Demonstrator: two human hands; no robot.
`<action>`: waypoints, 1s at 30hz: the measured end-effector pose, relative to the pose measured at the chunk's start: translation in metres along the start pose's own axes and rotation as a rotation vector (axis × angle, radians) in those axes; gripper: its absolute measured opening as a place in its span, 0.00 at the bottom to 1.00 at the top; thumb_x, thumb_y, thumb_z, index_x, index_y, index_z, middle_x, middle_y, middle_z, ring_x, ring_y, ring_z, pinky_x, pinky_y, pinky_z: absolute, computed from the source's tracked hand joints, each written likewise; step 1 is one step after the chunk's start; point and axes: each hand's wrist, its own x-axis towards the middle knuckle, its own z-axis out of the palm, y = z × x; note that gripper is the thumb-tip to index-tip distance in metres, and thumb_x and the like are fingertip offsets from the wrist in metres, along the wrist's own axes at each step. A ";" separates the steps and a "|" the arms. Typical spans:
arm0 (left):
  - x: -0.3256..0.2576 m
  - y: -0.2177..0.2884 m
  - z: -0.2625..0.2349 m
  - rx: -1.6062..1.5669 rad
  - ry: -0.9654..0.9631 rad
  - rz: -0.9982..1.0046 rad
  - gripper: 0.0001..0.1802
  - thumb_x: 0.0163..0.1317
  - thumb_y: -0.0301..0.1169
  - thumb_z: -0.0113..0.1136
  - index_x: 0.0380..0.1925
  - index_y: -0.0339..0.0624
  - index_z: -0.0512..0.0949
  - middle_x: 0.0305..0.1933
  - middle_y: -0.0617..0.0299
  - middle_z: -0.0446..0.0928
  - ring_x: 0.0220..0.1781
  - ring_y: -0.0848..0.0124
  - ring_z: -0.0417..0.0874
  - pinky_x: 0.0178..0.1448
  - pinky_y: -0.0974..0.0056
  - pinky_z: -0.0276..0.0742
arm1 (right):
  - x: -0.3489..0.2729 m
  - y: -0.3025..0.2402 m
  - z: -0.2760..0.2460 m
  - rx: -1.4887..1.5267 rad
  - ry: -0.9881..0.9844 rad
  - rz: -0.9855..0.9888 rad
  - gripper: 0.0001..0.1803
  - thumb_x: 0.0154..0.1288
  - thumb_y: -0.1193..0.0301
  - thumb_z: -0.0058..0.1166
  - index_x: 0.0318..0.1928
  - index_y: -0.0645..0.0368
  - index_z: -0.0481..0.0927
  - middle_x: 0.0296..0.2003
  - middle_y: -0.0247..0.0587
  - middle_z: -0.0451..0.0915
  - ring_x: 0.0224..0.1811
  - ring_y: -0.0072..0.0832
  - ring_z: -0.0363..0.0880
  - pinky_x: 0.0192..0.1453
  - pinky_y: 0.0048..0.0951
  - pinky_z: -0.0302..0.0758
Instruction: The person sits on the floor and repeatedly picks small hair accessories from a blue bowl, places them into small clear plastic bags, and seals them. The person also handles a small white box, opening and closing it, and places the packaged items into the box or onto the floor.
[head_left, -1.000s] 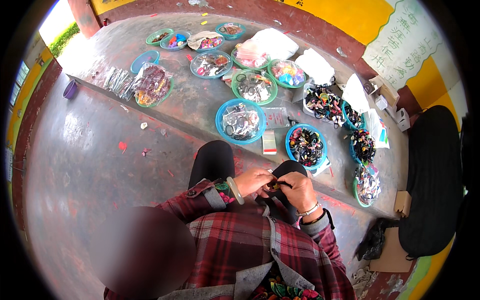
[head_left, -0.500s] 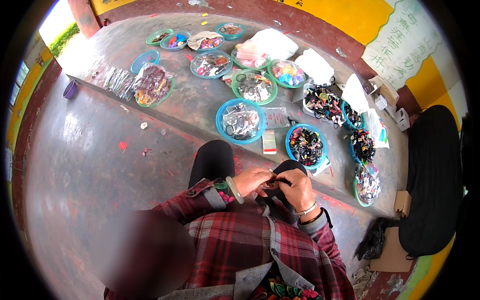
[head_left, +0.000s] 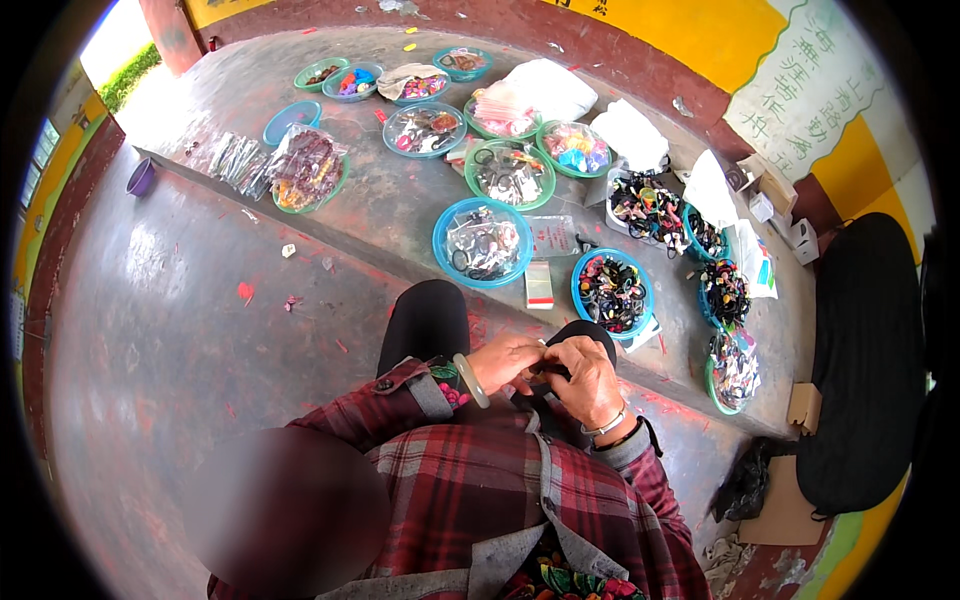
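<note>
Above my knees, my left hand and my right hand meet with bent, pinched fingers. Between the fingertips is a small dark band, mostly hidden, so its exact kind does not show. Beyond my right hand, on the raised step, stands a blue basket of dark hair ties. Beyond my left hand is a larger blue basin holding bagged small pieces. A small white box with a red edge lies between these two containers.
More round baskets, such as a green one, spread over the concrete step. At the right are a white bin of hair ties, a long black covered object and a black bag. A purple bucket stands far left.
My right hand has shifted slightly left and closed in toward the left one, covering more of the small band. My left hand stays almost where it was.
</note>
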 end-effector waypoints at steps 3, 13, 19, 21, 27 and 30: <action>0.002 -0.003 -0.003 0.004 -0.010 0.000 0.16 0.66 0.35 0.42 0.44 0.37 0.73 0.34 0.64 0.74 0.28 0.77 0.76 0.24 0.75 0.74 | -0.001 0.005 0.000 0.003 -0.032 -0.031 0.13 0.39 0.75 0.59 0.32 0.55 0.79 0.34 0.40 0.76 0.41 0.38 0.73 0.46 0.36 0.66; -0.004 0.007 0.005 -0.059 0.036 -0.006 0.18 0.68 0.37 0.41 0.50 0.37 0.70 0.40 0.63 0.74 0.31 0.78 0.76 0.25 0.75 0.75 | 0.001 0.006 -0.002 -0.007 -0.035 0.022 0.17 0.35 0.71 0.65 0.33 0.54 0.83 0.61 0.52 0.60 0.68 0.49 0.47 0.63 0.43 0.56; 0.001 -0.005 0.001 0.011 0.026 0.015 0.18 0.68 0.36 0.41 0.51 0.36 0.69 0.42 0.64 0.74 0.34 0.78 0.76 0.24 0.75 0.74 | -0.003 0.016 0.007 -0.070 -0.161 0.018 0.14 0.39 0.68 0.64 0.32 0.54 0.83 0.61 0.50 0.61 0.68 0.48 0.47 0.63 0.46 0.55; 0.003 -0.009 0.000 0.018 0.018 0.021 0.17 0.68 0.35 0.42 0.51 0.37 0.69 0.42 0.64 0.74 0.34 0.79 0.76 0.24 0.75 0.74 | -0.003 0.016 0.009 -0.095 -0.211 0.017 0.14 0.40 0.66 0.63 0.33 0.53 0.83 0.61 0.49 0.61 0.68 0.48 0.47 0.63 0.46 0.55; 0.003 -0.006 0.004 0.054 0.005 0.007 0.17 0.68 0.36 0.42 0.49 0.37 0.70 0.39 0.64 0.74 0.31 0.79 0.76 0.24 0.75 0.74 | -0.003 0.017 0.014 -0.051 -0.265 0.019 0.15 0.39 0.65 0.63 0.32 0.56 0.83 0.59 0.53 0.63 0.66 0.53 0.51 0.66 0.44 0.53; 0.002 -0.006 0.005 0.067 0.007 0.015 0.17 0.68 0.36 0.42 0.49 0.36 0.71 0.37 0.64 0.74 0.29 0.78 0.76 0.24 0.75 0.74 | -0.003 0.013 0.013 -0.051 -0.279 0.044 0.16 0.39 0.65 0.63 0.33 0.56 0.83 0.59 0.53 0.63 0.65 0.54 0.51 0.66 0.44 0.54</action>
